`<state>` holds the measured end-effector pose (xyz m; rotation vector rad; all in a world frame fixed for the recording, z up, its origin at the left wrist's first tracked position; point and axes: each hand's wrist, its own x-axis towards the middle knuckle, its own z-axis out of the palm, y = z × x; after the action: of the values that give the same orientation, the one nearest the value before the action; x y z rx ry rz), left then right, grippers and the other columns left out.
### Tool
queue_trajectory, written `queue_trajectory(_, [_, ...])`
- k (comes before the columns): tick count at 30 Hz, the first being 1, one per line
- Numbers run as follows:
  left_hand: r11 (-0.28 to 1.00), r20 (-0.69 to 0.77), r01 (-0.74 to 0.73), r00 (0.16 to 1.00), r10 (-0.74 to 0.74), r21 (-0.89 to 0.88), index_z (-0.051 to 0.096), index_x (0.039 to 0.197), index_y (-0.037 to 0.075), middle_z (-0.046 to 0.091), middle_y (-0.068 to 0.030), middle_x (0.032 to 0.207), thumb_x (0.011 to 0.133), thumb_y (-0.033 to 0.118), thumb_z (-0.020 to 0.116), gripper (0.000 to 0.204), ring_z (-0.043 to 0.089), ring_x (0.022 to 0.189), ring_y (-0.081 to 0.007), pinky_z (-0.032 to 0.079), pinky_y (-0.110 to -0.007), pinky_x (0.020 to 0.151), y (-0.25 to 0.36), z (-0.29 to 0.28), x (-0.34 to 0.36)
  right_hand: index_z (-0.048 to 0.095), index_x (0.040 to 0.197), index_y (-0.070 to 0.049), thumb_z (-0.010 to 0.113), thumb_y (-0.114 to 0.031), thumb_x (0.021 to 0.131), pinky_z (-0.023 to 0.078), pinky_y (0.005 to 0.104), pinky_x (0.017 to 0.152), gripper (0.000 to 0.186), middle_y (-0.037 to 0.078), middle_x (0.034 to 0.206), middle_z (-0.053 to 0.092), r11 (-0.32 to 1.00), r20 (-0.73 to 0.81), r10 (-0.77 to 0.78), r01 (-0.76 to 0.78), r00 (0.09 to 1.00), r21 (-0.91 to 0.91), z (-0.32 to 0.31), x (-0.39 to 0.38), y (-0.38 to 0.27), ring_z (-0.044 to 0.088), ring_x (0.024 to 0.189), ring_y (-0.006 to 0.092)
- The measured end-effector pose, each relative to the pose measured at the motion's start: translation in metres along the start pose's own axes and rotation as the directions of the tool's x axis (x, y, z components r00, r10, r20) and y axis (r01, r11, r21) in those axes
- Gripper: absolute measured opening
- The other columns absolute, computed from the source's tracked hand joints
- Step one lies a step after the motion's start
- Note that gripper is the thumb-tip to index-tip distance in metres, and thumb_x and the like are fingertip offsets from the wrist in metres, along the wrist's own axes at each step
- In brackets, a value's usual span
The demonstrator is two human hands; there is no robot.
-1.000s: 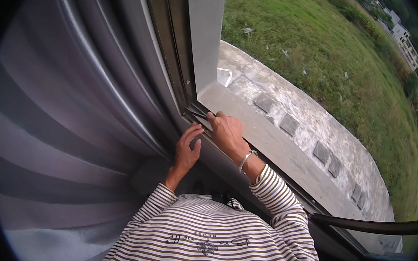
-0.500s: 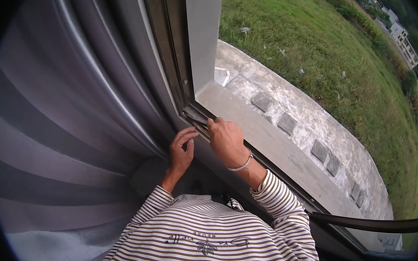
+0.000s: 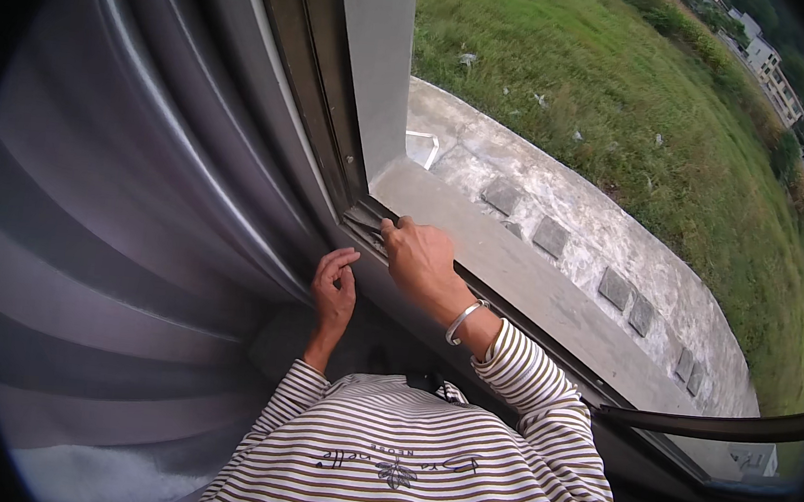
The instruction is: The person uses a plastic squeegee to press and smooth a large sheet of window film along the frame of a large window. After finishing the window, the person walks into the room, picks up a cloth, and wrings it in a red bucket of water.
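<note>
My right hand (image 3: 418, 257), with a silver bangle at the wrist, is down on the lower track of a dark window frame (image 3: 335, 116), close to its corner. Its fingers are bent and closed around something I cannot make out. A greyish, flat-looking piece (image 3: 366, 219) lies in the track just ahead of those fingertips; whether they grip it is unclear. Beside the inner edge of the frame, my left hand (image 3: 333, 295) hovers with loosely curled fingers and the thumb apart, holding nothing visible.
Grey striped curtain (image 3: 124, 255) hangs along the left. Beyond the window opening lies a concrete sill (image 3: 550, 312), then a paved ledge with square slabs (image 3: 550, 236) and grass (image 3: 570, 84). A dark-framed window sash (image 3: 721, 430) stands out at lower right.
My right hand has slid a little left along the track toward the corner. My left hand has drifted slightly left, and the view has shifted a bit.
</note>
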<state>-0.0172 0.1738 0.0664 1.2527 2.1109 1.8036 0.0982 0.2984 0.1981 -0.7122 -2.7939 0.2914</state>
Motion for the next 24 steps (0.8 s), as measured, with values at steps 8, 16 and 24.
queue_trajectory(8, [0.997, -0.022, 0.015, 1.000, -0.017, -0.071, 0.066, 0.104, 0.000, 0.060, -0.0092, 0.115, 0.089, -0.006, 0.047, 0.024, 0.061, 0.100, -0.0165, 0.050, -0.026, 0.081, -0.005, -0.005, -0.004, 0.064, 0.090, -0.004, 0.057, -0.005, 0.078, 0.053, 0.0454, 0.063, 0.013, 0.018, 0.086, 0.064, 0.999, 0.026, 0.037, -0.038, 0.999, 0.027, -0.016, -0.007, 0.016, 0.066, 0.078, 0.0364])
queue_trajectory(16, [0.979, 0.078, 0.081, 0.995, -0.067, -0.187, 0.064, 0.107, -0.002, 0.060, -0.0094, 0.116, 0.091, -0.006, 0.045, 0.025, 0.064, 0.098, -0.0180, 0.051, -0.027, 0.083, 0.002, 0.006, 0.002, 0.066, 0.084, -0.003, 0.061, -0.007, 0.077, 0.054, 0.0426, 0.061, 0.010, 0.017, 0.082, 0.066, 0.999, -0.010, 0.044, -0.044, 0.999, 0.003, 0.012, 0.008, 0.030, 0.068, 0.076, 0.0341])
queue_trajectory(24, [0.975, 0.107, 0.051, 0.994, -0.029, -0.215, 0.064, 0.109, -0.001, 0.060, -0.0088, 0.116, 0.092, -0.003, 0.048, 0.024, 0.065, 0.095, -0.0170, 0.052, -0.026, 0.079, -0.008, 0.013, -0.002, 0.062, 0.095, -0.003, 0.060, -0.007, 0.077, 0.053, 0.0455, 0.059, 0.018, 0.019, 0.083, 0.064, 0.994, -0.026, 0.036, -0.033, 0.999, 0.100, 0.025, -0.002, 0.010, 0.066, 0.073, 0.0371])
